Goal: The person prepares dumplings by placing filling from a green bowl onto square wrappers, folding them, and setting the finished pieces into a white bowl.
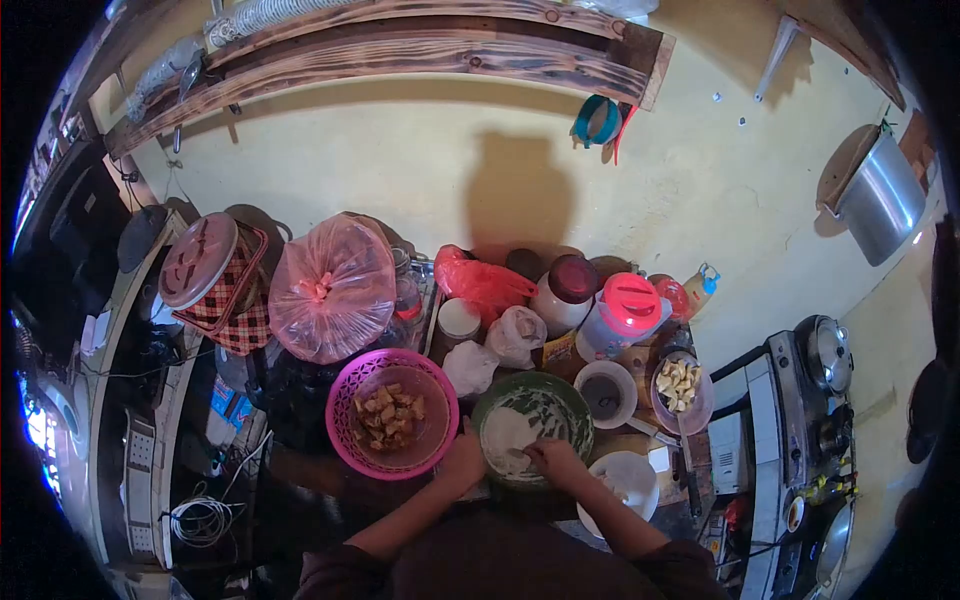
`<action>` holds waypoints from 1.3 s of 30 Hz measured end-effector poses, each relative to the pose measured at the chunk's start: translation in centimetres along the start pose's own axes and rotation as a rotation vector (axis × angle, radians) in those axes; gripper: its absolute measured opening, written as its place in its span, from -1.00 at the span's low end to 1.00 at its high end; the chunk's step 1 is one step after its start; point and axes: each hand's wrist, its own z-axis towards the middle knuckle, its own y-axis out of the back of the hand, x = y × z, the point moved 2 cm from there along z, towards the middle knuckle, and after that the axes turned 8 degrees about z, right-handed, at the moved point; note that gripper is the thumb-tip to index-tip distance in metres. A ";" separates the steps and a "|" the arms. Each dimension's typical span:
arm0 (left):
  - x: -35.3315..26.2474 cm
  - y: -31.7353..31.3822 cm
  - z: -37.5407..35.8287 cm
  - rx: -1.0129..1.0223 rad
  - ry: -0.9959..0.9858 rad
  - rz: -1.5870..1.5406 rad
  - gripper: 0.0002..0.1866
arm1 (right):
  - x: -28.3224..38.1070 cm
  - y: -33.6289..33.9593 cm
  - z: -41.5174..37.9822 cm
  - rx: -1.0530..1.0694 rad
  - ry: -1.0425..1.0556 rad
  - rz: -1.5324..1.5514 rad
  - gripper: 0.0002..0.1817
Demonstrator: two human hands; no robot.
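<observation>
A green bowl [577,405] with white flour or batter [507,432] in it stands in front of me, white smears running up its inner wall. At its left rim is my left hand [463,462], fingers curled against the edge. My right hand [553,464] reaches over the near right rim, its fingers bunched together at the white mixture; whatever they pinch is too small to make out. Left of the bowl, a pink basket [341,447] holds a bowl of brown chunks [388,415]. A white bowl [640,500] sits under my right forearm.
Behind stand a pink-lidded jug [622,312], a jar with a dark red lid [565,295] and a red plastic bag [475,283]. To the right are a bowl of pale cut pieces [679,385], a knife [692,487] and a stove [800,400]. A tied pink bag [330,290] stands left.
</observation>
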 end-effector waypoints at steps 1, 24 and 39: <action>0.0 0.0 -0.1 -0.022 -0.027 -0.038 -0.26 | 0.0 0.5 -0.1 0.063 -0.025 -0.018 -0.83; 2.2 -3.1 0.5 -0.190 -0.166 -0.323 -0.23 | -1.0 -2.5 3.6 0.021 0.220 0.056 -0.84; 1.5 -2.1 -0.9 0.178 0.154 -0.593 -0.46 | -4.4 4.0 -0.2 0.016 -0.118 -0.079 -0.74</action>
